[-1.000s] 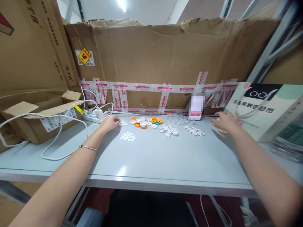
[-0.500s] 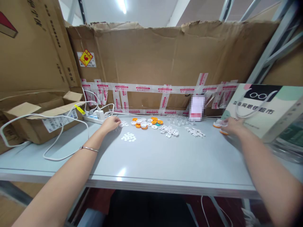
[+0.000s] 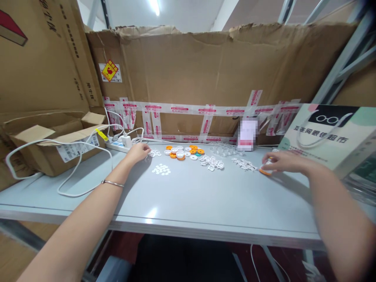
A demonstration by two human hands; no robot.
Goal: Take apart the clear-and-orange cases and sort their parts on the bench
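My left hand (image 3: 140, 152) rests at the back left of the table, its fingers bent together at the edge of a pile of small white parts (image 3: 154, 153). Whether a part is between those fingertips is hidden. On the right, my right hand (image 3: 279, 161) grips an orange and white round piece (image 3: 265, 171) by its top, tilted low over the tabletop. Between the hands lie flat white discs (image 3: 161, 169), a cluster of orange and white rings (image 3: 179, 155), white openwork pieces (image 3: 212, 163) and thin white pieces (image 3: 244, 164).
Clear plastic rings (image 3: 223, 149) sit behind the piles, beside a blurred upright card (image 3: 247, 135). A paper bag (image 3: 326, 137) stands at right. At left are an open carton (image 3: 49, 156), a power strip (image 3: 119, 146) and a looped white cable (image 3: 85, 194). Cardboard (image 3: 188, 70) walls the back.
My right hand has moved left from beside the paper bag, carrying the orange and white round piece towards the thin white pieces. My left hand stays in nearly the same place.
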